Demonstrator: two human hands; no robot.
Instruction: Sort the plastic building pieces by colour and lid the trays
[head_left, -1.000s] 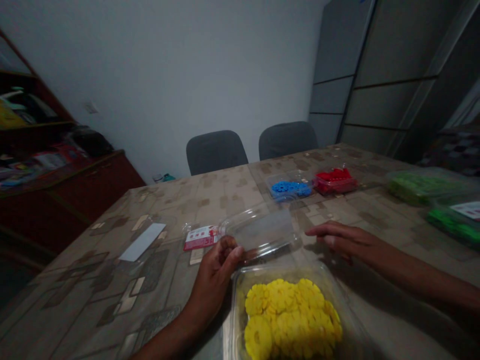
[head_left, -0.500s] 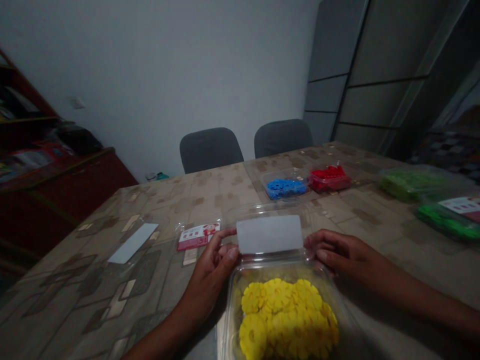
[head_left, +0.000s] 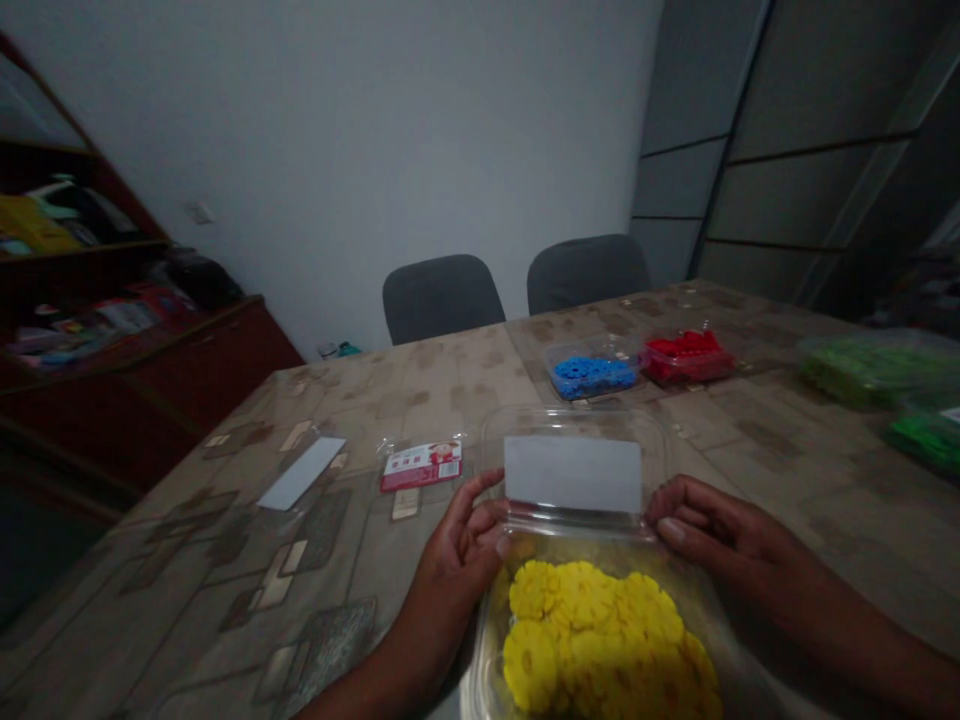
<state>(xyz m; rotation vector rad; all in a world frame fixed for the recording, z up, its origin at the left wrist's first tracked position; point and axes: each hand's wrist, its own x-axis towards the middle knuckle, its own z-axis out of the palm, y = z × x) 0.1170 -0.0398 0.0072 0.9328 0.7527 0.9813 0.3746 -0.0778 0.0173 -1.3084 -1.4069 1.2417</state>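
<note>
In front of me lies a clear plastic clamshell box (head_left: pixel 487 640) with its lid (head_left: pixel 649 430) hinged back, away from me. Yellow flower-shaped plastic pieces (head_left: pixel 592 620) are heaped in the box. A blank white card (head_left: pixel 572 474) shows on the inside of the lid. My left hand (head_left: pixel 469 540) has its fingers curled at the left end of the hinge, thumb pressed to the edge. My right hand (head_left: pixel 705 525) pinches the right end of the hinge, its fingers bent against the plastic.
Beyond stand clear boxes of blue pieces (head_left: pixel 592 376) and red pieces (head_left: pixel 688 355). Green pieces (head_left: pixel 877 368) sit in boxes at the right. To the left lie a clear lid with a white card (head_left: pixel 304 473) and a red-and-white labelled lid (head_left: pixel 421 464). Two grey chairs (head_left: pixel 444 298) stand behind the table.
The view has turned a little to the left, so everything appears shifted right. Both hands stay at the box's hinge, and the lid remains folded back.
</note>
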